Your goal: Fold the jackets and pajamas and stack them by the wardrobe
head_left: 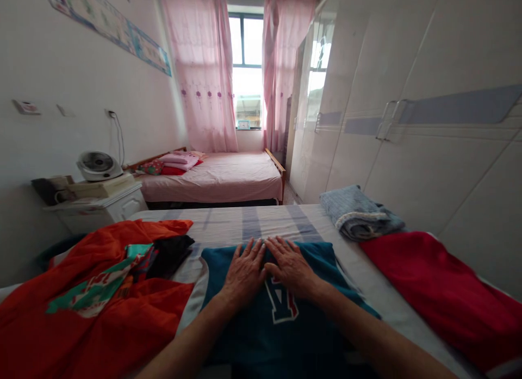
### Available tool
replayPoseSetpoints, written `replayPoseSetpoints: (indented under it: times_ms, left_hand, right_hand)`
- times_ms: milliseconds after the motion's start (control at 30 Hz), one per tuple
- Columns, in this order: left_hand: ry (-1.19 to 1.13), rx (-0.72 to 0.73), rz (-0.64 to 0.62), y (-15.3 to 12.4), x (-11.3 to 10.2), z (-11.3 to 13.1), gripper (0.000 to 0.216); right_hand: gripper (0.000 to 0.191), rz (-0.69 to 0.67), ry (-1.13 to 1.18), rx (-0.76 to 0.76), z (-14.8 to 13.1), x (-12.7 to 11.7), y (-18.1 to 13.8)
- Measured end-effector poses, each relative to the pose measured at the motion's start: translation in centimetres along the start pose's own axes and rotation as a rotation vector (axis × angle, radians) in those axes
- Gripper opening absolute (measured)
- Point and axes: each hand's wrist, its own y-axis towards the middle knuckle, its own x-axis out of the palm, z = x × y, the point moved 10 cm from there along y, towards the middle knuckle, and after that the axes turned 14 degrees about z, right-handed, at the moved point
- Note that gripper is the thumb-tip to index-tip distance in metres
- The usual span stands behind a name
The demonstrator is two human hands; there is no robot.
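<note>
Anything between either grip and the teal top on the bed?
Nothing visible. The left grip and right grip, hands spread, lie directly on the teal top. The orange clothing is off to the left and the red garment to the right, neither in between.

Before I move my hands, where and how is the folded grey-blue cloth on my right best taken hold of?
Probably take the grey-blue cloth by its thick left edge, coming from the left with the right hand, fingers underneath, thumb on top. It lies as a compact, layered bundle; striped sheet borders that side, while the red garment lies along its near side.
</note>
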Motion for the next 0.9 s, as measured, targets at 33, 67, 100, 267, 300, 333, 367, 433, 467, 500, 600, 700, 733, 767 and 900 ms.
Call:
replayPoseSetpoints:
  times_ms: [33, 67, 100, 267, 300, 333, 367, 433, 467, 500, 600, 700, 733, 767, 900]
  left_hand:
    - [0.009, -0.048, -0.027, -0.3, 0.9, -1.2, 0.059]
    - [0.019, -0.101, -0.046, -0.7, 1.5, -2.5, 0.062]
    - [0.028, -0.145, -0.056, -1.0, 1.8, -3.6, 0.065]
    - [0.033, -0.218, -0.061, -1.5, 1.9, -5.2, 0.067]
    - [0.035, -0.226, -0.064, -1.5, 1.9, -5.1, 0.067]
    - [0.039, -0.235, -0.066, -1.5, 1.9, -5.1, 0.067]
    - [0.043, -0.244, -0.066, -1.5, 1.9, -5.1, 0.066]
    - [0.05, -0.255, -0.066, -1.4, 1.8, -5.2, 0.065]
    - [0.052, -0.258, -0.067, -1.5, 1.8, -5.3, 0.064]
    - [0.054, -0.26, -0.066, -1.6, 1.7, -5.5, 0.064]
    - [0.07, -0.272, -0.061, -2.5, 1.1, -6.7, 0.061]
    - [0.099, -0.308, -0.043, -4.6, 0.5, -8.7, 0.062]
    - [0.098, -0.33, -0.032, -5.5, 0.3, -9.5, 0.062]
    - [0.086, -0.355, -0.014, -6.5, 0.1, -10.2, 0.062]
    - [-0.069, -0.475, 0.072, -9.3, -1.0, -12.5, 0.061]
  right_hand:
    - [0.06, -0.038, -0.052, 0.085, 2.6, 1.1, -0.3]
    - [0.063, -0.06, -0.102, 0.177, 5.5, 1.8, -0.7]
    - [0.064, -0.064, -0.145, 0.258, 8.1, 2.1, -1.2]
    - [0.066, -0.02, -0.245, 0.392, 14.0, 1.9, -2.5]
    - [0.065, -0.02, -0.251, 0.391, 14.0, 1.9, -2.6]
    - [0.065, -0.019, -0.257, 0.389, 13.9, 1.9, -2.5]
    - [0.064, -0.018, -0.261, 0.385, 13.7, 2.0, -2.5]
    - [0.064, -0.016, -0.269, 0.376, 13.4, 1.9, -2.5]
    - [0.064, -0.016, -0.271, 0.371, 13.3, 1.9, -2.5]
    - [0.064, -0.016, -0.273, 0.367, 13.2, 1.8, -2.5]
    - [0.062, -0.013, -0.27, 0.358, 13.1, 1.7, -2.6]
    - [0.06, 0.002, -0.258, 0.356, 13.1, 1.5, -2.6]
    - [0.059, 0.009, -0.252, 0.358, 13.1, 1.3, -2.5]
    - [0.059, 0.017, -0.244, 0.359, 12.9, 1.2, -2.4]
    - [0.061, 0.064, -0.206, 0.351, 11.0, 0.0, -1.7]
